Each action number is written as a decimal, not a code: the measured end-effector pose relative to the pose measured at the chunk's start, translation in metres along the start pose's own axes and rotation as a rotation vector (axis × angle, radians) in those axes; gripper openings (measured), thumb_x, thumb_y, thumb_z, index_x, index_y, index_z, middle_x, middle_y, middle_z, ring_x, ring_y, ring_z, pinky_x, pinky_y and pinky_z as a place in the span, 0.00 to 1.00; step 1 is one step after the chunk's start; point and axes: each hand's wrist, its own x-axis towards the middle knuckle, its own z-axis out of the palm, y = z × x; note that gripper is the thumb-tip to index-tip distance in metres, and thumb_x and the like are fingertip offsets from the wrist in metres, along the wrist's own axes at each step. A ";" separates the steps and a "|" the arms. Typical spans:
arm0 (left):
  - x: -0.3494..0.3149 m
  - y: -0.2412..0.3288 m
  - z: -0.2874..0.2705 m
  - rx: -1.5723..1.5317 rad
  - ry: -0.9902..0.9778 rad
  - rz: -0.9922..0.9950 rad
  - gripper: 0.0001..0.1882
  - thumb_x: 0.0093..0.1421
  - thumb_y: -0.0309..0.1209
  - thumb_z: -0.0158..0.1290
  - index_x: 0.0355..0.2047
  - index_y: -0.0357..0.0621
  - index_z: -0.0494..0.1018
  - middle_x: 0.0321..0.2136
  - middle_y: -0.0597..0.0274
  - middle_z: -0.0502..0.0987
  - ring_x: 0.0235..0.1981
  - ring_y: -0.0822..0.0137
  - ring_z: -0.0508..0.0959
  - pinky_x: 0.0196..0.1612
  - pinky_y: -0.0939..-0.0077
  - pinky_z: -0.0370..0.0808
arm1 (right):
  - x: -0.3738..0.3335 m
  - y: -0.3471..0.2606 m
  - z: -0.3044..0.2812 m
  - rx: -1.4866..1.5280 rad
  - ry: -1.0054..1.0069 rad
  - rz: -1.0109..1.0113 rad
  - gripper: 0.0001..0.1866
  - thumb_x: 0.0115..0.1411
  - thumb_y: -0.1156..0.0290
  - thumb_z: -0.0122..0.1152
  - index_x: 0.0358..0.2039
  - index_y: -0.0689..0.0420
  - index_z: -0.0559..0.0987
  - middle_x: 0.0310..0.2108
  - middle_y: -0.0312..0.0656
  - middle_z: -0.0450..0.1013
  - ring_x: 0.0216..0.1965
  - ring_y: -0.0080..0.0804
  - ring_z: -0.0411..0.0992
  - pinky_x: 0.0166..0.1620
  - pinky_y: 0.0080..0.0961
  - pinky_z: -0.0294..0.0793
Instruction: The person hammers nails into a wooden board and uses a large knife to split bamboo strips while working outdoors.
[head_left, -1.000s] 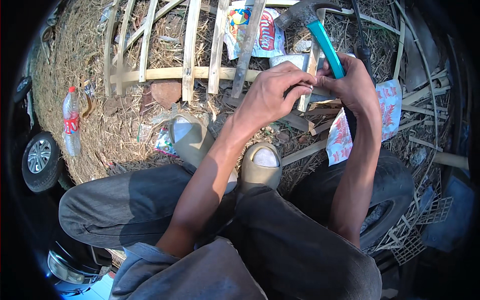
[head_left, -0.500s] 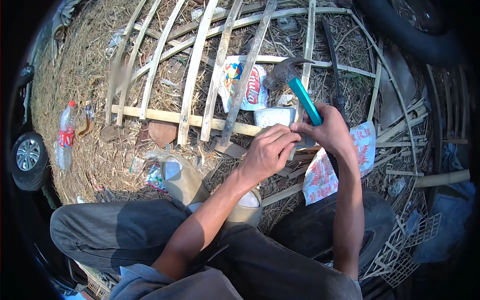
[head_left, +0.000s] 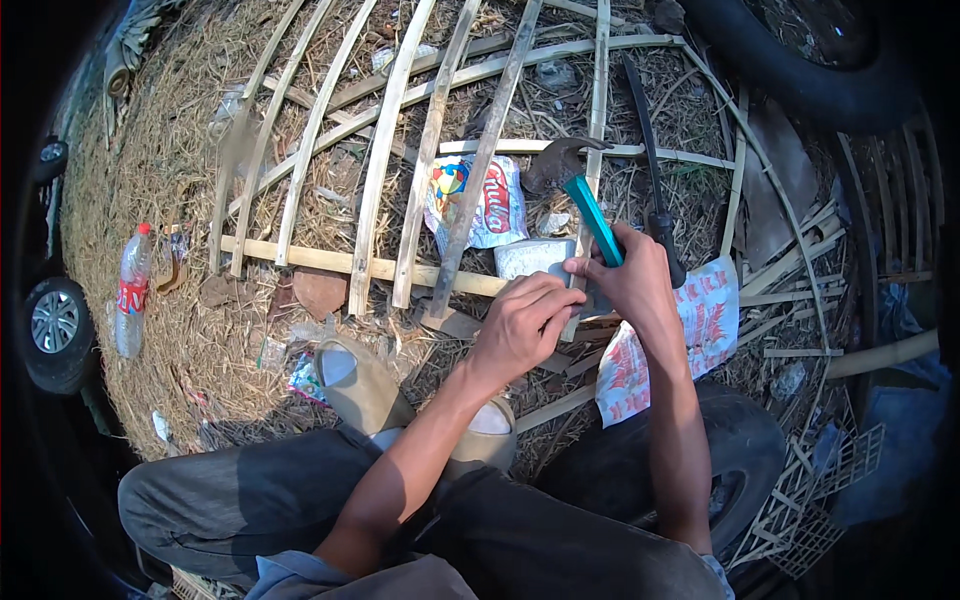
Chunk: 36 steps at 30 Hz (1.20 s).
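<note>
The right hand [head_left: 643, 280] grips the lower end of a green-handled hammer [head_left: 594, 220], whose long axis slants up and slightly left, head farthest away. The left hand [head_left: 525, 325] has its fingers curled at the near end of a wooden slat [head_left: 599, 100] running lengthwise away; whether they pinch anything cannot be told. Printed lettering marks a wrapper [head_left: 505, 205] and a bottle [head_left: 130, 290]. A knife [head_left: 642, 120] lies right of the slat; a tire [head_left: 750, 430] edges the right forearm.

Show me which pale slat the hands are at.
The slat crossed by the turquoise-handled hammer: left hand and right hand meet at its near end. The row's other slats lie leftward, clear of both.
</note>
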 end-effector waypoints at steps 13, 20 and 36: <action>0.008 -0.001 -0.004 0.009 -0.050 -0.006 0.10 0.56 0.22 0.60 0.40 0.41 0.79 0.35 0.53 0.81 0.38 0.51 0.81 0.44 0.59 0.76 | -0.006 0.004 0.006 0.137 0.052 0.123 0.23 0.48 0.59 0.83 0.29 0.67 0.83 0.18 0.46 0.77 0.21 0.29 0.74 0.28 0.34 0.72; 0.006 -0.001 -0.005 0.042 -0.060 -0.043 0.11 0.55 0.20 0.62 0.39 0.39 0.81 0.34 0.53 0.83 0.38 0.54 0.83 0.43 0.64 0.78 | -0.010 0.005 0.009 0.118 0.075 0.115 0.23 0.49 0.59 0.82 0.30 0.67 0.83 0.19 0.48 0.77 0.20 0.33 0.76 0.28 0.35 0.73; 0.010 -0.006 -0.002 -0.001 -0.048 -0.057 0.12 0.55 0.18 0.63 0.40 0.39 0.84 0.35 0.54 0.84 0.38 0.59 0.84 0.43 0.68 0.79 | 0.003 0.016 0.010 0.218 0.011 0.148 0.22 0.46 0.60 0.84 0.29 0.65 0.83 0.19 0.45 0.78 0.20 0.26 0.75 0.26 0.31 0.73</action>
